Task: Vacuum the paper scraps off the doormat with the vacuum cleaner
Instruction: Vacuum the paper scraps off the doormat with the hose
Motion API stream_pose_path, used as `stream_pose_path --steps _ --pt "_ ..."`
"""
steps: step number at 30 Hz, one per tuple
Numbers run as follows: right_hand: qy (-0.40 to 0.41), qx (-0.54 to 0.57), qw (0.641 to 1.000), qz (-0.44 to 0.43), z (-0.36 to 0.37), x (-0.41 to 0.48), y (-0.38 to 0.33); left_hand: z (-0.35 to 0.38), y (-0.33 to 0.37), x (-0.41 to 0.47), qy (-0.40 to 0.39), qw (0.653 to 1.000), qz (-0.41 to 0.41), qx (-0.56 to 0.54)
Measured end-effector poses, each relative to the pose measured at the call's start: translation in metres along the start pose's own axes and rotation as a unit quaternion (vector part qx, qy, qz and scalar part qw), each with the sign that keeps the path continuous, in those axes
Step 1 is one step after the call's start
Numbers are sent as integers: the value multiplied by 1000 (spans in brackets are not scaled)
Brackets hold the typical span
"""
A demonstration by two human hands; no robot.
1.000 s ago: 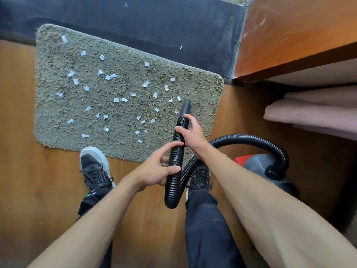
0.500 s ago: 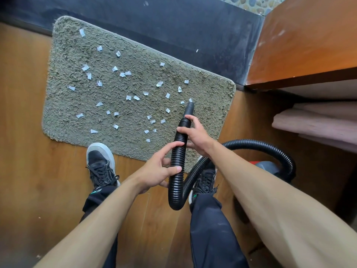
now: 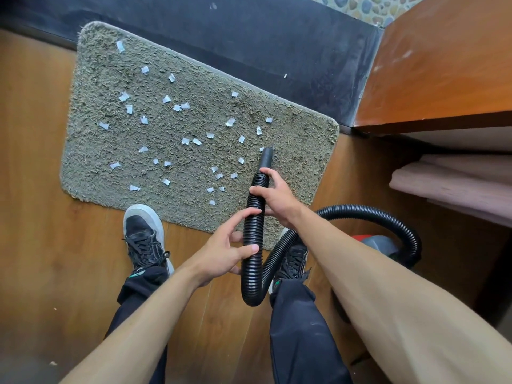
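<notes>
Paper scraps (image 3: 191, 141) strewn across grey doormat (image 3: 304, 151) on wooden floor, far left. Black ribbed hose (image 3: 253, 217) over mat's right part, nozzle (image 3: 266, 157) pointing far. Right hand (image 3: 277, 198) curled round hose behind nozzle; left hand (image 3: 224, 252) nearer, thumb and fingers clasping it. Vacuum cleaner body (image 3: 379, 242) at right.

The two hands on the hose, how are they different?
The right hand grips the hose high, just below the nozzle; the left hand holds it lower, above the bend. The right hand comes from the right, the left hand from the left. Both curl round it.
</notes>
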State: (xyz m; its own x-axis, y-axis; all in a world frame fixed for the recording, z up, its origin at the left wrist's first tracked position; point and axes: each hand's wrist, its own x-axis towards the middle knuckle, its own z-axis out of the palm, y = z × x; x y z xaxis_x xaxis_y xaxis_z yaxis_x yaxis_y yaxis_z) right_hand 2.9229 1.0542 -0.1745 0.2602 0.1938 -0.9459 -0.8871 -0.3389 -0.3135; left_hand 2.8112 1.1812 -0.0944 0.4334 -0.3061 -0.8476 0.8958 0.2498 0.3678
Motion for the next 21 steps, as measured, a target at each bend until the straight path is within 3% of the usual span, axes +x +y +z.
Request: stream_pose_path --steps 21 --pt "2 -41 998 -45 6 19 -44 -13 25 19 7 999 34 -12"
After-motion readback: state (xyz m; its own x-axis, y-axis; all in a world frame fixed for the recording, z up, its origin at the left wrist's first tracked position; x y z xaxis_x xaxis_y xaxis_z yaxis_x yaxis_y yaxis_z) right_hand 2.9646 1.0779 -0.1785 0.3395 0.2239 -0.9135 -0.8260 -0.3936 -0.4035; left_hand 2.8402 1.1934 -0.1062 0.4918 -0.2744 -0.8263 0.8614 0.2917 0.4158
